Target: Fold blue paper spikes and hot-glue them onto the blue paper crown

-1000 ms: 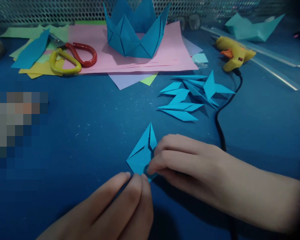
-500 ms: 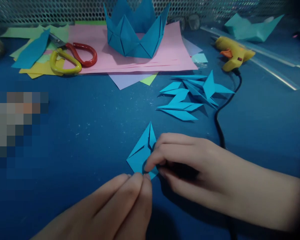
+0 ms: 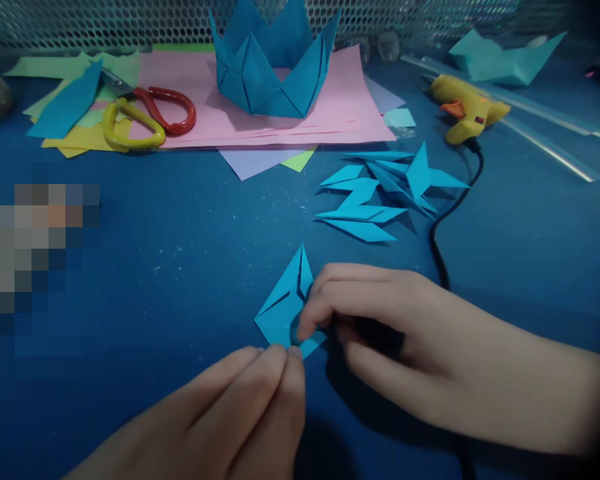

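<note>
A small folded blue paper piece (image 3: 283, 307), pointed at the top, lies on the blue table. My left hand (image 3: 240, 413) comes in from below, its fingers pressed together on the piece's lower tip. My right hand (image 3: 400, 327) reaches in from the right, fingers curled, and pinches the piece's right flap at its lower corner. Part of that flap is hidden under the fingertips.
A pile of similar folded blue pieces (image 3: 380, 193) lies behind. Further back a blue paper crown (image 3: 273, 63) stands on pink sheets (image 3: 340, 107), with scissors (image 3: 145, 117) on the left. A yellow glue gun (image 3: 467, 107) and its black cord (image 3: 443, 227) lie right.
My right hand's fingers have curled and lifted the piece's lower right flap a little. My left hand has stayed pressed on the lower tip.
</note>
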### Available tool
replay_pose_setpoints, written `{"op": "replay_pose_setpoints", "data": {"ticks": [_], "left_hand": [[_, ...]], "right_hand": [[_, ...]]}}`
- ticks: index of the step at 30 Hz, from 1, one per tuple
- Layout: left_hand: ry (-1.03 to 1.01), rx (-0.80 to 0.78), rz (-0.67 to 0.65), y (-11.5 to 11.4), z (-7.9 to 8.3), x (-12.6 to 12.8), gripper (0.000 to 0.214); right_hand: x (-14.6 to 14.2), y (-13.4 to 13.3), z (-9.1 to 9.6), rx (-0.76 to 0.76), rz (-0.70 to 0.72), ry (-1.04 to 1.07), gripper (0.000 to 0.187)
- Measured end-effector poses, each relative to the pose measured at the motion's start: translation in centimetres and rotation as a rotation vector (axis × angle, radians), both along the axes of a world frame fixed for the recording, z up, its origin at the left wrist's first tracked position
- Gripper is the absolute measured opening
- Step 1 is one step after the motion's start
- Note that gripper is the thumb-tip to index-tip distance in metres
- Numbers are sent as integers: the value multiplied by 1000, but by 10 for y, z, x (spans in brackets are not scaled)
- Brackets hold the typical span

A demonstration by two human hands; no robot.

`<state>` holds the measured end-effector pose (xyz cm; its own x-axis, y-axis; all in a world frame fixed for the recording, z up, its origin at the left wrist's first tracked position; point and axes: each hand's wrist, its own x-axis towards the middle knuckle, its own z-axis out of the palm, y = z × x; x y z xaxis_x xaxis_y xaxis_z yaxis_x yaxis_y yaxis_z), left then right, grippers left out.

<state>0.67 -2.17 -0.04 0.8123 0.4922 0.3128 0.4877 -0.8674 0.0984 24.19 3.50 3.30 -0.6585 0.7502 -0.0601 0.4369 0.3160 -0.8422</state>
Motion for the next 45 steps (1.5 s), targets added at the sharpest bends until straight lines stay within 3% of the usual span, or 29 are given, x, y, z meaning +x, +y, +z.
{"op": "replay_pose_setpoints", "data": {"ticks": [5,10,14,20,25,32,39,45], "left_hand": [[-82,100,58,4,1,7,24],[-39,56,64,8,4,5,27],[-55,46,93,10,6,7,26],[-49,117,36,13,6,9,23],[-63,79,50,14,7,10,22],[-74,-151,112,30,14,13,27],[-9,-71,103,29,13,11,36],[-104,-97,299,24,7,13,27]], "right_hand": [[1,1,2,46,8,-21,30],[12,15,0,119,208,-15,14],[19,25,-4,265,311,-10,7],[16,23,-4,577,405,-121,32],[11,21,-7,766,430,-132,37],[0,-4,-9,669,275,-120,38],[-3,-9,-13,476,105,-92,29],[-2,-9,-12,441,71,-100,27]]}}
